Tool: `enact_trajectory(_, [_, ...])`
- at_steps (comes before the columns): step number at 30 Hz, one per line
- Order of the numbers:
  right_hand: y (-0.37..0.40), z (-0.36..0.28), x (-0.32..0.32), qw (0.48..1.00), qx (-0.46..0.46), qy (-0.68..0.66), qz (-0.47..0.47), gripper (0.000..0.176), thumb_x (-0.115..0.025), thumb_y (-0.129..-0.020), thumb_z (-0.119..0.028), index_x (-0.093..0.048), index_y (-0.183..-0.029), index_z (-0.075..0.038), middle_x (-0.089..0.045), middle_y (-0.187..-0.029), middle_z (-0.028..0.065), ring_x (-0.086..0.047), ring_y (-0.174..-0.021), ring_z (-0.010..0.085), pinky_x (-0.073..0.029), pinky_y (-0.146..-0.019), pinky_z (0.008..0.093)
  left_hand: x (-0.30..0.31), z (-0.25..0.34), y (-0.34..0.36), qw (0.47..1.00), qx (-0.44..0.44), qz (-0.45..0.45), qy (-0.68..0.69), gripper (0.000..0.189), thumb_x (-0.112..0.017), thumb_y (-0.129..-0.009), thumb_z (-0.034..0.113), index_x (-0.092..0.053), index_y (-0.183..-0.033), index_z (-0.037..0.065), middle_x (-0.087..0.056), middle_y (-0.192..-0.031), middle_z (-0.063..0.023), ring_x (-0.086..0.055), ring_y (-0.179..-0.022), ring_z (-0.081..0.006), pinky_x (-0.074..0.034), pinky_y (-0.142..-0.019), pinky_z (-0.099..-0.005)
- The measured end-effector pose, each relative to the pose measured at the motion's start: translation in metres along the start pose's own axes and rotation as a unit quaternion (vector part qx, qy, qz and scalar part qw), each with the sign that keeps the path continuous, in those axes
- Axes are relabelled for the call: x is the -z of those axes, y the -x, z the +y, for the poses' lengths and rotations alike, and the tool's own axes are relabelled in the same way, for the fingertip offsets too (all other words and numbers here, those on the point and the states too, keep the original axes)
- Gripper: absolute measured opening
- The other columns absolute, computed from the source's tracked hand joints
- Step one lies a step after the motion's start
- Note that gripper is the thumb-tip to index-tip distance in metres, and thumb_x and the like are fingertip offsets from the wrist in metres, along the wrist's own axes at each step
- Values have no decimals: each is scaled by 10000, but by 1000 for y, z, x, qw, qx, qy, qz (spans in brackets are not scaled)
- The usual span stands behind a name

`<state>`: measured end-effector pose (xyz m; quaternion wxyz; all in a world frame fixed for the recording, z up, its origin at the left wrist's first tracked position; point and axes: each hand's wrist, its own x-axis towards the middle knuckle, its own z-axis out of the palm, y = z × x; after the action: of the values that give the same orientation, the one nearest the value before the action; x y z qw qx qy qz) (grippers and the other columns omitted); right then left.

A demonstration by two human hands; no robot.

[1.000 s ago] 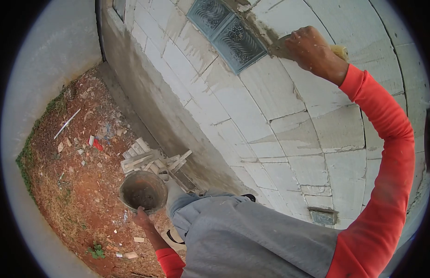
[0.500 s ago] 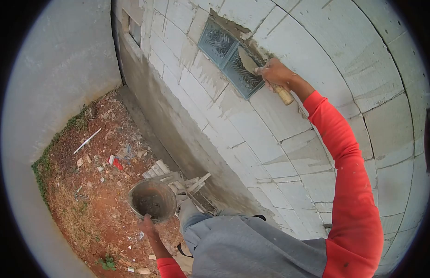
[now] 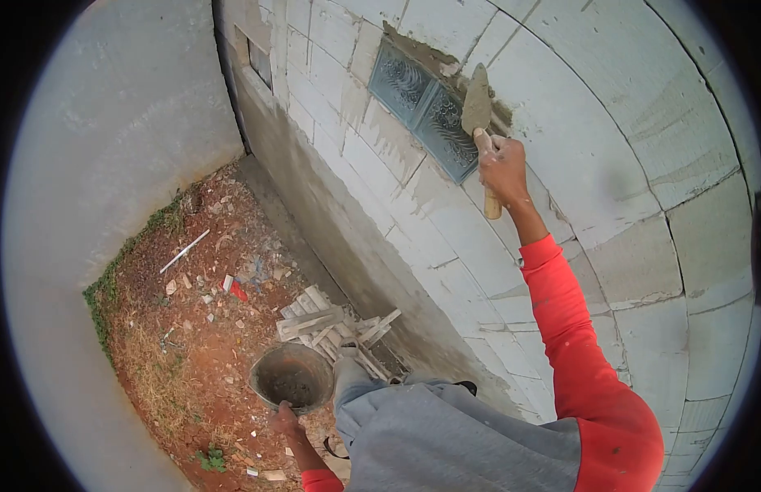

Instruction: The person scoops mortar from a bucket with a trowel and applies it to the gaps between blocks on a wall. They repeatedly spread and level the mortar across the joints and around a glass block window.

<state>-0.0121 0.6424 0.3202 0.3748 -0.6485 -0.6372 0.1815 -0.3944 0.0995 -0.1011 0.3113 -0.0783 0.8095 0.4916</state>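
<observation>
Right hand [image 3: 503, 168] closed round the wooden handle of a trowel [image 3: 478, 105]. The blade points up, carries grey mortar and lies against the block wall [image 3: 577, 139] at the right edge of the glass blocks [image 3: 421, 107]. Left hand [image 3: 283, 418] low, fingers clamped on the near rim of a mortar bucket [image 3: 294, 379]. Bucket possibly resting on the red soil [image 3: 183, 328], just beside a heap of block offcuts [image 3: 327, 324].
</observation>
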Motion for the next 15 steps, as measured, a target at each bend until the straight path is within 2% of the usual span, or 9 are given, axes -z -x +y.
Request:
enact_trajectory(2, [-6,-21,-13,995,-47,-32,-88,462,-709,-997,-289,-625,-646,-1,-575,-584,51,-567,-507,168,-456,-491,396,7,-25,-25,991,24,51,-118,384,-688,-720,78,-699,-1023,-157,-733,-922,-157,-675,-766,-273,-555,-734,-408])
enact_trajectory(5, [-49,-22,-73,982,-79,-89,-149,429,-729,-980,-290,-638,-686,9,-610,-642,74,-576,-526,175,-469,-494,391,17,-1,-9,996,17,11,-84,379,-701,-708,76,-686,-1017,-143,-720,-898,-150,-667,-754,-281,-558,-729,-416])
enact_trajectory(7, [-91,-25,-120,974,-85,-138,-159,406,-744,-966,-293,-655,-729,24,-641,-698,99,-590,-533,185,-483,-494,392,29,2,-7,997,37,27,-70,394,-705,-714,84,-682,-1038,-139,-715,-891,-149,-665,-758,-282,-556,-734,-428])
enact_trajectory(11, [-160,-23,-181,975,-50,-181,-119,388,-747,-971,-302,-672,-754,11,-620,-659,70,-588,-515,174,-484,-489,383,56,20,13,997,55,21,-58,387,-710,-729,78,-673,-1045,-142,-693,-865,-156,-654,-761,-274,-540,-703,-440])
enact_trajectory(14, [-140,-13,-170,976,-28,-204,-71,404,-738,-987,-313,-649,-734,-12,-598,-633,52,-570,-498,161,-467,-479,372,57,13,17,999,-23,34,19,329,-697,-745,50,-682,-1012,-143,-682,-850,-153,-645,-737,-271,-520,-666,-432])
enact_trajectory(15, [-120,-8,-154,976,-16,-211,-54,414,-735,-994,-319,-639,-722,-21,-590,-625,47,-562,-491,155,-459,-474,368,58,12,12,998,-1,50,-43,316,-698,-745,54,-685,-990,-145,-680,-842,-145,-642,-727,-271,-516,-662,-431])
